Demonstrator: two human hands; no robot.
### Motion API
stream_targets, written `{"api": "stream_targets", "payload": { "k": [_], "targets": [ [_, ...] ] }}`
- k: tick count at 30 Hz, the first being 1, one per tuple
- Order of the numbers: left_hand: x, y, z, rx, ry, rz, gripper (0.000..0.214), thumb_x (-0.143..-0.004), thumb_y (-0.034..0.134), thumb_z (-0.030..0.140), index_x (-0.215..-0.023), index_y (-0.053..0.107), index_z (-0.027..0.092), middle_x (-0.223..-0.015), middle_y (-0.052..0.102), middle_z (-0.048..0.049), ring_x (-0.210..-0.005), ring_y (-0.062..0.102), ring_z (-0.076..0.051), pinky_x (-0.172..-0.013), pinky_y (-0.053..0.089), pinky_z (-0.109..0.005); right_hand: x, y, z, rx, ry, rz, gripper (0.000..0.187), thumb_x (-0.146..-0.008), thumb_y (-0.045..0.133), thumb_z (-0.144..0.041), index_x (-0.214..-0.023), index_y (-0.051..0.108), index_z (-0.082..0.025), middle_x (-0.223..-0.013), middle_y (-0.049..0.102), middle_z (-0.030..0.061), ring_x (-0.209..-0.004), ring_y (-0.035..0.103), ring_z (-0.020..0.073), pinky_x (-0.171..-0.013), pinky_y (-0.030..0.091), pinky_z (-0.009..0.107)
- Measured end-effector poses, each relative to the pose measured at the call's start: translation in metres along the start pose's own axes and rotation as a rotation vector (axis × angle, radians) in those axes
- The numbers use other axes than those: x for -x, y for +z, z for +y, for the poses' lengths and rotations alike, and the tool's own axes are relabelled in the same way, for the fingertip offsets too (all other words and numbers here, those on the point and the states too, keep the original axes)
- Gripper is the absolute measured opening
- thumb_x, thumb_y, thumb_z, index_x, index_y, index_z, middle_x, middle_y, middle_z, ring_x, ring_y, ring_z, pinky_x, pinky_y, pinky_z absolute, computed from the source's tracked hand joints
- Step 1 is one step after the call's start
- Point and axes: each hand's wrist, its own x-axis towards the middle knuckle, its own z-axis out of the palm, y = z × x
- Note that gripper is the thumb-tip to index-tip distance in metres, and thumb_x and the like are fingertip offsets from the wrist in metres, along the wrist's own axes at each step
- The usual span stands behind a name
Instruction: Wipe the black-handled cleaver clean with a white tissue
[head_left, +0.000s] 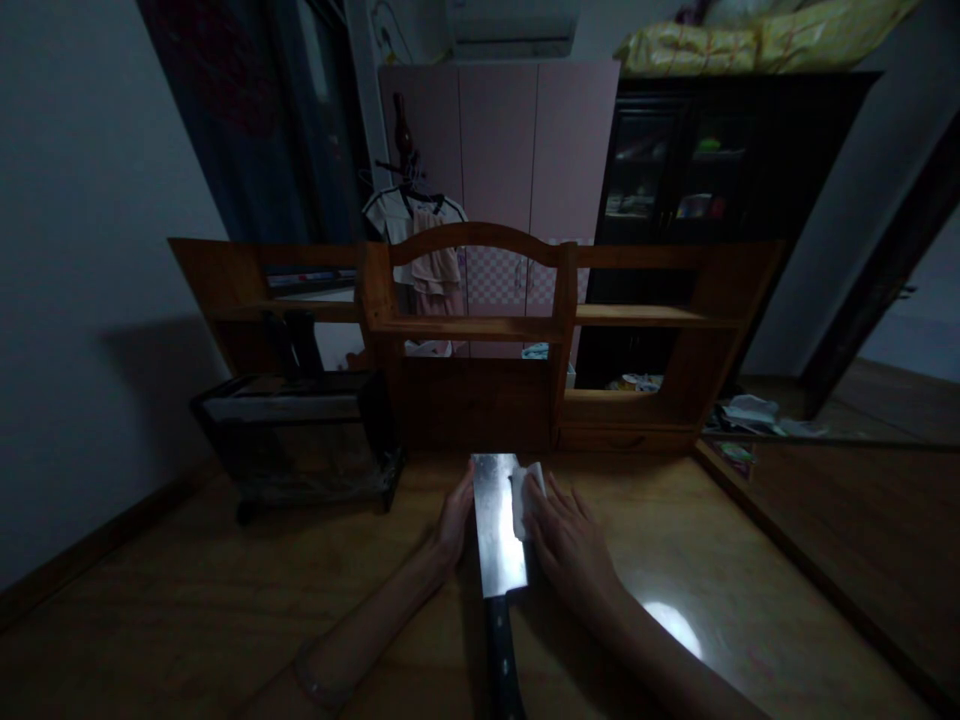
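Note:
A cleaver (496, 530) points away from me above the wooden desk, its broad shiny blade at the far end and its black riveted handle (501, 650) toward me. My left hand (454, 520) grips the left edge of the blade, with the fingers mostly hidden behind it. At the right edge of the blade, my right hand (570, 545) presses a folded white tissue (528, 500) against the metal. The thumb lies over the tissue, while the other fingers stretch forward. Neither hand is on the handle.
A black knife block (300, 440) with dark-handled tools stands at the left of the desk (360, 620). Across the back runs a wooden shelf unit (472, 325). Beyond it are a pink wardrobe (499, 150), hanging clothes (431, 245) and a dark cabinet (720, 150).

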Motion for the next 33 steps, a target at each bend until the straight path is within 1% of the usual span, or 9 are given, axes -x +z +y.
{"api": "stream_targets", "payload": {
  "k": [3, 5, 8, 10, 18, 22, 28, 31, 33],
  "targets": [
    [-0.003, -0.006, -0.003, -0.007, -0.007, 0.053, 0.050, -0.095, 0.047, 0.048, -0.115, 0.067, 0.006, -0.111, 0.072, -0.0144, -0.111, 0.064, -0.028, -0.108, 0.038, -0.037, 0.000, -0.007, -0.008, -0.099, -0.171, -0.035, 0.053, -0.100, 0.034, -0.020, -0.152, 0.026, -0.022, -0.155, 0.032, 0.0055, -0.147, 0.018, 0.0200, -0.118, 0.024, 0.048],
    [-0.004, -0.011, -0.004, -0.022, -0.053, 0.083, 0.052, -0.093, 0.049, 0.051, -0.111, 0.068, 0.005, -0.102, 0.074, -0.0153, -0.102, 0.068, -0.029, -0.102, 0.044, -0.038, 0.000, -0.012, -0.017, -0.147, -0.275, -0.146, 0.054, -0.100, 0.035, -0.021, -0.153, 0.024, -0.026, -0.156, 0.032, 0.0023, -0.147, 0.018, 0.0184, -0.120, 0.020, 0.047],
    [-0.003, -0.014, -0.004, -0.032, -0.129, 0.071, 0.058, -0.090, 0.051, 0.056, -0.107, 0.068, 0.004, -0.093, 0.074, -0.0171, -0.092, 0.070, -0.032, -0.091, 0.050, -0.039, 0.001, -0.017, -0.027, -0.180, -0.328, -0.249, 0.052, -0.101, 0.034, -0.026, -0.152, 0.024, -0.028, -0.155, 0.033, 0.0013, -0.147, 0.020, 0.0194, -0.120, 0.018, 0.048],
    [-0.003, -0.013, -0.004, -0.027, -0.118, 0.071, 0.058, -0.089, 0.053, 0.057, -0.107, 0.068, 0.004, -0.092, 0.074, -0.0170, -0.090, 0.070, -0.031, -0.089, 0.051, -0.039, 0.000, -0.017, -0.030, -0.172, -0.319, -0.260, 0.051, -0.102, 0.033, -0.028, -0.152, 0.024, -0.028, -0.155, 0.033, 0.0017, -0.146, 0.021, 0.0202, -0.120, 0.016, 0.049],
    [-0.006, -0.012, -0.005, -0.005, -0.027, 0.114, 0.049, -0.093, 0.051, 0.048, -0.114, 0.067, 0.006, -0.104, 0.073, -0.0137, -0.101, 0.068, -0.028, -0.101, 0.043, -0.036, -0.003, -0.010, -0.015, -0.088, -0.196, -0.234, 0.052, -0.101, 0.031, -0.024, -0.152, 0.024, -0.025, -0.156, 0.030, 0.0049, -0.146, 0.022, 0.0227, -0.118, 0.019, 0.055],
    [-0.006, -0.013, -0.006, -0.019, -0.011, 0.043, 0.052, -0.092, 0.053, 0.050, -0.113, 0.067, 0.005, -0.106, 0.073, -0.0152, -0.103, 0.067, -0.030, -0.102, 0.043, -0.038, -0.004, -0.005, -0.007, -0.054, -0.129, -0.185, 0.052, -0.100, 0.032, -0.021, -0.152, 0.025, -0.024, -0.155, 0.032, 0.0061, -0.145, 0.024, 0.0239, -0.117, 0.020, 0.056],
    [-0.001, -0.003, -0.001, 0.002, -0.038, -0.029, 0.053, -0.095, 0.046, 0.049, -0.119, 0.065, 0.005, -0.115, 0.070, -0.0159, -0.112, 0.063, -0.031, -0.107, 0.039, -0.040, -0.002, 0.004, 0.004, 0.035, -0.026, -0.145, 0.054, -0.096, 0.034, -0.015, -0.150, 0.032, -0.017, -0.155, 0.030, 0.0122, -0.145, 0.025, 0.0271, -0.116, 0.021, 0.058],
    [0.000, 0.000, 0.001, -0.001, -0.024, -0.025, 0.051, -0.095, 0.047, 0.047, -0.120, 0.065, 0.006, -0.118, 0.069, -0.0146, -0.115, 0.062, -0.030, -0.108, 0.039, -0.039, -0.002, 0.001, 0.003, 0.054, -0.045, -0.093, 0.056, -0.096, 0.031, -0.013, -0.151, 0.027, -0.016, -0.156, 0.027, 0.0114, -0.146, 0.020, 0.0262, -0.117, 0.018, 0.058],
    [-0.001, -0.002, 0.000, 0.012, -0.009, 0.013, 0.049, -0.095, 0.049, 0.046, -0.118, 0.066, 0.007, -0.114, 0.071, -0.0140, -0.114, 0.063, -0.029, -0.107, 0.040, -0.037, -0.002, -0.006, -0.003, 0.021, -0.118, -0.083, 0.057, -0.097, 0.031, -0.014, -0.153, 0.023, -0.018, -0.158, 0.024, 0.0087, -0.147, 0.016, 0.0238, -0.118, 0.017, 0.055]
  ]
}}
